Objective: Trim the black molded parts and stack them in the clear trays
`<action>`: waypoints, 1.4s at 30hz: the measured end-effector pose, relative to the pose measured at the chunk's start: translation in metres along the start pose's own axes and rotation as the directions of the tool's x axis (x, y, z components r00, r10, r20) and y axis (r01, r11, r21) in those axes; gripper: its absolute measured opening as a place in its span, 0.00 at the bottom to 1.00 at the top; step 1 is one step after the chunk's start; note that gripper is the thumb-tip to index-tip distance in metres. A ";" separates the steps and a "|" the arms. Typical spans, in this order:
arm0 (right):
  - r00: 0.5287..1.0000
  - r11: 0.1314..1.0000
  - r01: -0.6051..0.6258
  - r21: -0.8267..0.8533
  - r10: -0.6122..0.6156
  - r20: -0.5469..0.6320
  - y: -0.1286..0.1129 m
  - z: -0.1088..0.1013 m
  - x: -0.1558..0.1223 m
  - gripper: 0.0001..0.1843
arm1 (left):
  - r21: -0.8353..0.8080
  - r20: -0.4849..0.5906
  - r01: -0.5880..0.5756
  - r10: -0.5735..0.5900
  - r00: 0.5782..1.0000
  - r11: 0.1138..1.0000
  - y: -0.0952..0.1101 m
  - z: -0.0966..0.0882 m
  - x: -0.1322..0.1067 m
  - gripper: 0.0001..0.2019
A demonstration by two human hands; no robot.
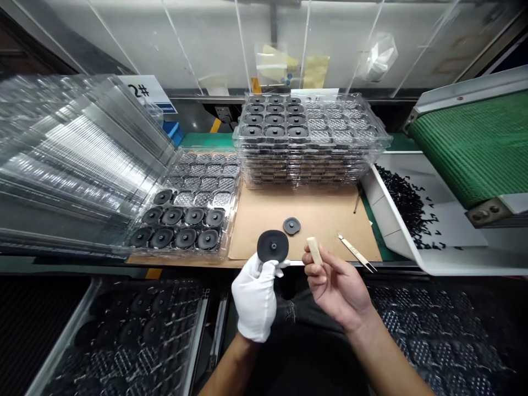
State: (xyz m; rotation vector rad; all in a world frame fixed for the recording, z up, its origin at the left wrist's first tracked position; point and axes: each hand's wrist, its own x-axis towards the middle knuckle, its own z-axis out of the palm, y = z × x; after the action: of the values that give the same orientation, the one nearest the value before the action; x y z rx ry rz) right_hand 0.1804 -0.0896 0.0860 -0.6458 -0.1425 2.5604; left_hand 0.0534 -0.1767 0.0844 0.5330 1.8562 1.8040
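Strip of cardboard sheet [325, 206] before the stacked clear plastic trays [305, 165], loose black rubber disc [291, 225] and steel tweezers [357, 252] in the way, white bin wall [383, 203] to the right

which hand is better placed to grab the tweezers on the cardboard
Right, probably: the bare right hand sits closer to the tweezers, though it holds a cream stick. The gloved left hand is farther off and grips a black round part.
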 end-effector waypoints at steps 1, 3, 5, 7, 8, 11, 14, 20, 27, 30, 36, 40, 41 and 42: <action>0.999 0.997 -0.044 0.061 0.044 0.008 -0.002 0.003 -0.002 0.19 | -0.001 -0.002 -0.011 0.011 1.000 1.000 0.000 0.001 0.000 0.09; 0.995 0.988 -0.097 0.120 0.094 0.033 -0.005 0.005 -0.004 0.18 | -0.006 -0.005 -0.030 0.030 1.000 1.000 0.002 0.002 -0.001 0.09; 0.994 0.987 -0.110 0.115 0.107 0.035 -0.005 0.006 -0.005 0.17 | -0.012 -0.008 -0.042 0.042 0.999 0.999 0.003 0.003 -0.002 0.08; 0.999 0.999 -0.039 0.018 0.039 -0.013 -0.001 0.007 -0.007 0.17 | -0.020 -0.010 -0.046 0.046 0.999 0.999 0.005 0.003 -0.003 0.07; 0.998 0.995 0.045 -0.089 -0.049 -0.043 0.003 0.009 -0.008 0.15 | -0.024 -0.009 -0.046 0.046 0.999 0.999 0.005 0.003 -0.004 0.07; 0.888 0.708 0.372 -0.600 -0.460 0.007 0.016 0.011 -0.012 0.12 | -0.031 -0.012 -0.051 0.051 0.999 0.998 0.006 0.002 -0.005 0.06; 0.621 0.010 0.540 -0.842 -0.680 0.390 0.027 0.010 -0.013 0.12 | -0.032 -0.021 -0.057 0.056 0.998 0.998 0.003 0.001 -0.006 0.06; 0.439 -0.516 0.578 -0.632 -0.456 0.774 0.032 0.000 -0.014 0.24 | -0.059 -0.011 0.002 -0.003 1.000 0.998 0.000 -0.001 -0.006 0.10; 0.404 -0.620 0.475 -0.624 -0.476 0.781 0.015 0.005 -0.011 0.20 | 0.002 0.006 -0.014 0.014 1.000 1.000 0.003 0.001 -0.015 0.08; 0.372 -0.641 0.444 -0.627 -0.504 0.779 0.008 0.010 -0.005 0.20 | -0.034 0.031 0.004 -0.003 1.000 0.999 0.000 0.004 -0.016 0.08; 0.454 -0.604 0.479 -0.637 -0.450 0.769 0.013 0.005 -0.013 0.19 | -0.014 -0.004 -0.011 0.010 1.000 1.000 0.000 0.004 -0.013 0.07; 0.468 -0.607 0.459 -0.649 -0.456 0.757 0.012 0.002 -0.018 0.18 | 0.025 0.023 0.006 -0.007 1.000 1.000 0.003 0.003 -0.012 0.06; 0.457 -0.614 0.444 -0.652 -0.470 0.755 0.010 0.002 -0.018 0.18 | 0.027 0.036 0.012 -0.013 0.999 1.000 0.003 0.003 -0.013 0.06; 0.445 -0.621 0.432 -0.654 -0.484 0.753 0.008 0.003 -0.017 0.17 | 0.023 0.047 0.019 -0.020 0.999 1.000 0.003 0.003 -0.014 0.07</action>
State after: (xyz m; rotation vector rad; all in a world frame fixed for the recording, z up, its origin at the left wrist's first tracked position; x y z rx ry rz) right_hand 0.1884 -0.1048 0.0939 -0.6787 -2.0672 0.5901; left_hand 0.0659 -0.1824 0.0880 0.5597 1.8450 1.7454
